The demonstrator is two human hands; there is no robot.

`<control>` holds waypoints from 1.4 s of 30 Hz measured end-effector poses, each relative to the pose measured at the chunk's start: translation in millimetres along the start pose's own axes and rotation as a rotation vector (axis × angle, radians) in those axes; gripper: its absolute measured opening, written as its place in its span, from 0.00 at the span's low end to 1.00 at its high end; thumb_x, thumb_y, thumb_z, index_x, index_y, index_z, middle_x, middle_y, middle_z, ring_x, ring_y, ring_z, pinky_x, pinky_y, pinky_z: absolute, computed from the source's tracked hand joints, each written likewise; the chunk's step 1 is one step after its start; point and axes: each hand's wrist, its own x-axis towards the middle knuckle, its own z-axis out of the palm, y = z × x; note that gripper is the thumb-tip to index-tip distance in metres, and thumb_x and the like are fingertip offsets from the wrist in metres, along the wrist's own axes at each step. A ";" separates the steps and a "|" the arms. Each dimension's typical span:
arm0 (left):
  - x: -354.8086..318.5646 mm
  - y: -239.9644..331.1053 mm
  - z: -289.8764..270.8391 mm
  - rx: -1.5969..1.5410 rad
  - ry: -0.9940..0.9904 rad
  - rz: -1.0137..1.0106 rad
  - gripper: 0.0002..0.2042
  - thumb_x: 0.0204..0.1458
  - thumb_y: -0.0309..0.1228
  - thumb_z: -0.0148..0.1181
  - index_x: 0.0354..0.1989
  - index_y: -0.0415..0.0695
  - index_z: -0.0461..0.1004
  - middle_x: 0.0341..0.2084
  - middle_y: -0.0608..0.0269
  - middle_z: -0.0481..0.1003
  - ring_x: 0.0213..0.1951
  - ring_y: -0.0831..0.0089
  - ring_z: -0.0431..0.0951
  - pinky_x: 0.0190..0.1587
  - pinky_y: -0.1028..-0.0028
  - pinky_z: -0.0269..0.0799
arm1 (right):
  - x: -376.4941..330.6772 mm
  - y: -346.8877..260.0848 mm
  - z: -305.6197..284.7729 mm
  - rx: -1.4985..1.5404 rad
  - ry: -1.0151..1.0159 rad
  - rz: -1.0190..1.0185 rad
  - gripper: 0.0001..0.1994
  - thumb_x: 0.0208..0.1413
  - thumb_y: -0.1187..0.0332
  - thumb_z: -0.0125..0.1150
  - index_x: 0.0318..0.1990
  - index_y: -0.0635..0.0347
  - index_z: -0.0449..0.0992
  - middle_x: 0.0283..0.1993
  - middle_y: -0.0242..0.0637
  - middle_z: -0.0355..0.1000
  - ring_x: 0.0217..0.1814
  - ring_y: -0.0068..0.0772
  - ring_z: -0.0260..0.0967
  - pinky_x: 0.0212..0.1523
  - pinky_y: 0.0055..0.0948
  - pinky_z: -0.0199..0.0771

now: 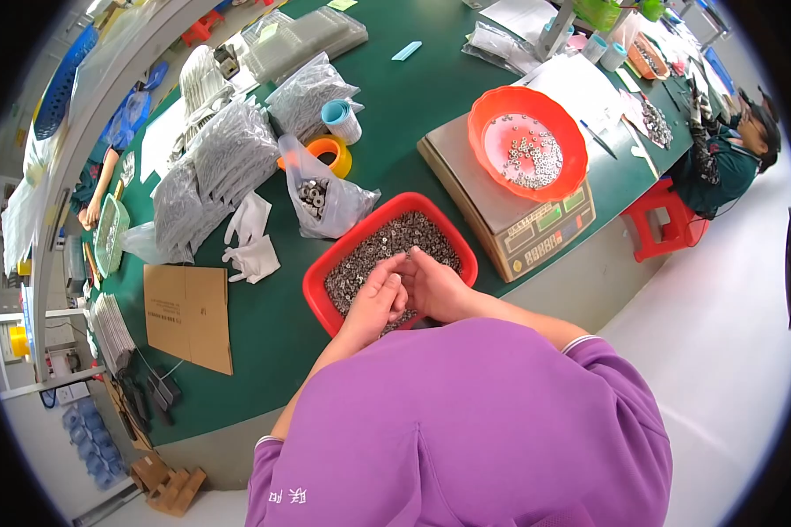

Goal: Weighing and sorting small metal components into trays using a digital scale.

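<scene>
My left hand and my right hand meet over a red plastic tray full of small metal parts that look like nuts or washers. Both hands are closed, with fingers curled and their tips close together. Whatever lies between the fingers is too small or hidden to make out. Just beyond the tray sits a clear plastic bag with larger metal washers inside. To the right, an orange-red bowl with scattered small metal rings rests on a weighing scale.
White gloves and a cardboard sheet lie left of the tray. Bulging plastic bags, a yellow tape roll and a blue roll stand farther back. A co-worker sits at far right by a red stool.
</scene>
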 end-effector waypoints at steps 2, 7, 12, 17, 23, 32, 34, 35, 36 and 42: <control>-1.4 -0.8 -0.6 -0.042 0.032 0.045 0.12 0.59 0.33 0.36 0.47 0.43 0.63 0.16 0.71 0.60 0.16 0.85 0.55 0.17 0.86 0.50 | 0.0 -2.4 6.9 -0.012 0.434 0.005 0.22 0.60 0.57 0.33 0.51 0.68 0.62 0.40 0.44 0.67 0.42 0.37 0.67 0.45 0.33 0.69; 1.8 -9.4 -23.8 -0.438 -0.016 -0.024 0.13 0.59 0.32 0.35 0.47 0.41 0.63 0.25 0.67 0.66 0.23 0.81 0.64 0.25 0.84 0.60 | -7.3 -38.7 9.4 -0.399 0.484 -0.172 0.16 0.55 0.74 0.44 0.51 0.70 0.63 0.44 0.42 0.68 0.45 0.33 0.67 0.49 0.30 0.68; -3.7 -7.4 -31.2 -0.484 0.017 -0.088 0.13 0.52 0.22 0.39 0.47 0.38 0.62 0.39 0.57 0.69 0.40 0.72 0.72 0.44 0.75 0.70 | -32.8 -139.2 39.6 -1.441 0.848 -0.586 0.13 0.52 0.77 0.44 0.44 0.64 0.71 0.39 0.38 0.72 0.40 0.29 0.71 0.43 0.25 0.70; -4.3 -4.9 -25.7 -0.357 0.022 -0.083 0.14 0.51 0.18 0.39 0.47 0.37 0.61 0.37 0.58 0.70 0.38 0.73 0.73 0.43 0.76 0.71 | -41.2 -154.7 52.6 -2.116 0.939 -0.817 0.11 0.49 0.75 0.51 0.41 0.60 0.73 0.39 0.41 0.71 0.42 0.40 0.69 0.43 0.29 0.68; -4.0 -1.6 -9.6 0.026 -0.003 0.042 0.14 0.50 0.18 0.36 0.45 0.38 0.63 0.37 0.60 0.70 0.33 0.77 0.71 0.38 0.79 0.68 | -11.4 -56.8 22.5 -0.952 0.539 -0.210 0.18 0.60 0.60 0.37 0.48 0.64 0.67 0.46 0.37 0.68 0.49 0.30 0.64 0.53 0.31 0.61; -6.7 -5.6 5.9 0.517 0.026 0.195 0.21 0.45 0.13 0.35 0.47 0.41 0.66 0.27 0.64 0.66 0.22 0.82 0.64 0.29 0.82 0.65 | -0.1 -4.0 -6.8 -0.030 0.479 0.170 0.25 0.59 0.51 0.33 0.45 0.65 0.68 0.40 0.43 0.67 0.38 0.37 0.66 0.42 0.35 0.68; -0.3 -19.6 -3.0 0.421 0.029 0.285 0.20 0.45 0.13 0.35 0.45 0.41 0.66 0.26 0.64 0.66 0.22 0.82 0.64 0.28 0.82 0.64 | -3.3 -3.8 -6.8 -0.047 0.521 0.164 0.23 0.59 0.53 0.36 0.44 0.65 0.68 0.39 0.42 0.67 0.38 0.36 0.67 0.43 0.33 0.69; 3.7 -24.8 -6.4 0.320 0.035 0.371 0.19 0.45 0.13 0.36 0.43 0.41 0.67 0.25 0.65 0.66 0.22 0.83 0.64 0.27 0.82 0.63 | -5.6 -4.8 -8.0 -0.063 0.564 0.162 0.21 0.59 0.54 0.39 0.42 0.64 0.69 0.39 0.41 0.68 0.39 0.34 0.67 0.43 0.32 0.70; 5.2 -28.0 -11.0 0.219 0.080 0.418 0.15 0.45 0.15 0.36 0.39 0.41 0.67 0.25 0.65 0.67 0.21 0.84 0.62 0.27 0.83 0.62 | -4.8 -4.0 -17.9 -0.166 0.647 0.123 0.16 0.58 0.60 0.42 0.42 0.64 0.69 0.33 0.35 0.67 0.32 0.25 0.65 0.32 0.22 0.69; 18.3 -69.6 -74.8 0.880 0.345 0.224 0.08 0.47 0.28 0.46 0.36 0.41 0.66 0.23 0.54 0.70 0.29 0.63 0.73 0.33 0.67 0.67 | -32.7 -104.3 52.0 -1.452 0.755 -0.250 0.12 0.52 0.70 0.42 0.38 0.60 0.73 0.25 0.31 0.68 0.25 0.21 0.64 0.24 0.25 0.66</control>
